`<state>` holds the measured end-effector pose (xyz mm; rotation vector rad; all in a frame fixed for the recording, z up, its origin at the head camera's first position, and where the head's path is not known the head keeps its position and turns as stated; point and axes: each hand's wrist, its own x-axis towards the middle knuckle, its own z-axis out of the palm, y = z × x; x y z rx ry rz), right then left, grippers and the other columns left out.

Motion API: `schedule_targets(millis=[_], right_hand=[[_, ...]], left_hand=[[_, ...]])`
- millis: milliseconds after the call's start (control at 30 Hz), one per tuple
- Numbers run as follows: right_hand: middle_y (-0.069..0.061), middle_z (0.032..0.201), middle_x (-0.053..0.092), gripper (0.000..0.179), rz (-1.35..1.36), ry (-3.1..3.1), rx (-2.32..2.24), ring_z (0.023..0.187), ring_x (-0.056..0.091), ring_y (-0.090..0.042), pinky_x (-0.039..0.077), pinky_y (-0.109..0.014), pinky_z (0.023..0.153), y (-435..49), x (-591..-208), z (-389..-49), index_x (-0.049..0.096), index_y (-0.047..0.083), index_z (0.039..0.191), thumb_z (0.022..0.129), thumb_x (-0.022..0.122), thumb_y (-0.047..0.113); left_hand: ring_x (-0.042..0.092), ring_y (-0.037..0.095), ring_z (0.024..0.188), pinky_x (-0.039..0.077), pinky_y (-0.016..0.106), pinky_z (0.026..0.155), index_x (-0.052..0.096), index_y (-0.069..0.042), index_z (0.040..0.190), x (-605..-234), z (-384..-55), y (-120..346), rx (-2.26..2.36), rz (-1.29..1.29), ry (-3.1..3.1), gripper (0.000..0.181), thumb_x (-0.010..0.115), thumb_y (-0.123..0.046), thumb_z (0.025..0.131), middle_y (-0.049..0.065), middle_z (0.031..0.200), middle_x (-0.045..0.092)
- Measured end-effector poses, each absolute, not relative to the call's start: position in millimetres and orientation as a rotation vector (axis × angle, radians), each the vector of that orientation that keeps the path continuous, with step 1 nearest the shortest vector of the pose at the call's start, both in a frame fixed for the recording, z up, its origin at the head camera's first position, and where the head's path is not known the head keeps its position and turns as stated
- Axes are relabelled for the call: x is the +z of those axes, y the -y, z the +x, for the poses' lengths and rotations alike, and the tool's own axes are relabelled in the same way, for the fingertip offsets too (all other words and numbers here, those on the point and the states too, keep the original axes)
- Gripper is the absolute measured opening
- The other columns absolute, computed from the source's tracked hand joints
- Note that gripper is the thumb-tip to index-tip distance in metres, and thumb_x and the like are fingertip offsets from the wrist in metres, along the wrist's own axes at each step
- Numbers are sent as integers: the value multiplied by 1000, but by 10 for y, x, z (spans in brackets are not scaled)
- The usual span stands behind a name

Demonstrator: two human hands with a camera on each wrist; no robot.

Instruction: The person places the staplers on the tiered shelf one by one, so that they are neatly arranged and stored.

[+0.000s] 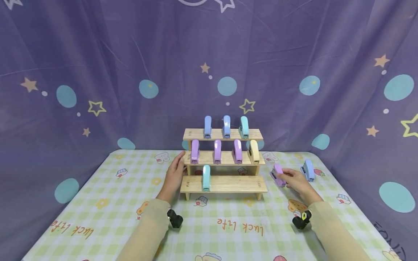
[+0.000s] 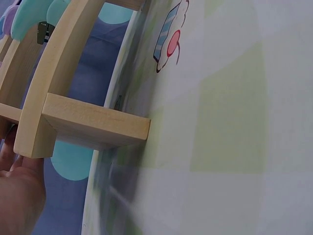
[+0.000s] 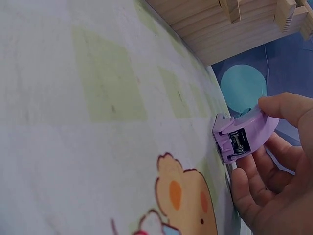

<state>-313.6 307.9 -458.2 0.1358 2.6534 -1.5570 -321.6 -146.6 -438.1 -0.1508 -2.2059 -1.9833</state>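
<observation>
A three-tier wooden rack (image 1: pixel 233 185) stands mid-table with small staplers on it. Two blue staplers (image 1: pixel 226 126) and a teal one (image 1: pixel 244 127) sit on top. The middle tier carries three purple staplers (image 1: pixel 217 151) and a yellow one (image 1: pixel 254 151); a teal stapler (image 1: pixel 206 177) stands on the bottom tier. My left hand (image 1: pixel 174 175) touches the rack's left end, some fingertips hidden behind wood in the left wrist view. Right of the rack, my right hand (image 1: pixel 295 180) pinches a purple stapler (image 3: pixel 247 134) between thumb and fingers. Close by it, a blue stapler (image 1: pixel 308 170) is on the table.
A green-and-white checked cloth (image 1: pixel 124 199) with printed cartoons covers the table. Behind it hangs a purple curtain (image 1: pixel 183 47) with stars and teal dots. Black wrist cameras (image 1: pixel 175 219) sit on both sleeves.
</observation>
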Motion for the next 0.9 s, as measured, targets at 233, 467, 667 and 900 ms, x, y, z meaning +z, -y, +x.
schedule_targets(millis=[233, 467, 667, 900], right_hand=[[-24, 138, 53, 66, 142, -2664, -1547, 108, 54, -24, 52, -29, 78, -3084, -4566, -3118, 48, -5, 142, 98, 66, 40], [-23, 134, 55, 63, 121, -2682, -1532, 103, 54, -22, 54, -29, 75, -3068, -4536, -3095, 49, -5, 140, 98, 65, 39], [-22, 134, 56, 65, 80, -2708, -1489, 104, 55, -23, 52, -29, 78, -3072, -4484, -3039, 48, -5, 142, 99, 64, 42], [-21, 122, 60, 63, 13, -2741, -1475, 99, 59, -24, 56, -37, 81, -3059, -4345, -2913, 51, -7, 138, 98, 65, 40]], left_hand=[[44, 35, 137, 43, 45, 110, 35, -15, 157, -4341, -3186, 1460, -1978, -164, 2212, 50, 35, -34, 111, 13, 158, 36], [45, 34, 136, 44, 45, 109, 36, -17, 157, -4378, -3210, 1464, -1976, -161, 2201, 49, 35, -35, 111, 12, 157, 38], [45, 35, 136, 44, 46, 109, 36, -17, 157, -4398, -3216, 1466, -1966, -158, 2206, 50, 35, -37, 111, 13, 157, 38], [45, 35, 136, 45, 46, 109, 36, -17, 157, -4377, -3214, 1462, -1963, -160, 2203, 50, 35, -36, 111, 13, 157, 38]])
